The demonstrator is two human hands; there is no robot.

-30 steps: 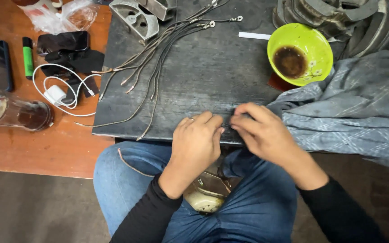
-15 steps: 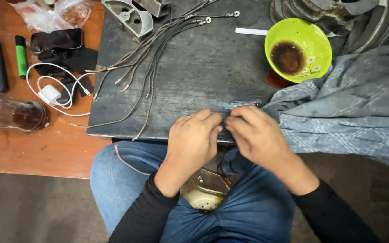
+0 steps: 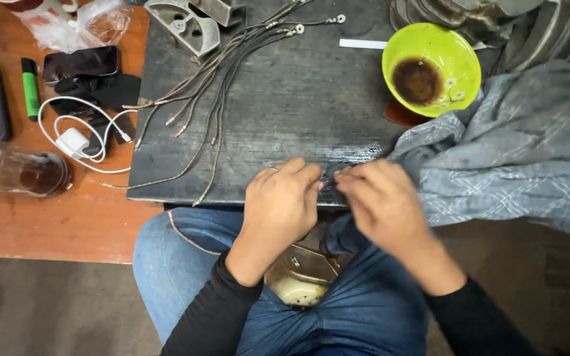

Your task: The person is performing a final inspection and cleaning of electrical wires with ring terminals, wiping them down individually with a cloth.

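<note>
My left hand and my right hand meet fingertip to fingertip at the front edge of a dark worn board. Both pinch a small dark item between them. It is mostly hidden by the fingers, and I cannot tell what it is. A ring shows on my left hand. The edge of a grey patterned cloth lies right beside my right hand. A metal container rests in my lap between my jeans-clad legs, below the hands.
A bundle of thin cables with ring ends fans across the board. A green bowl with dark liquid stands at the back right. On the orange table to the left lie metal brackets, a phone, a green marker, a white charger and a glass jar.
Both hands stay together at the board's front edge, with only small finger movements. The view has shifted slightly.
</note>
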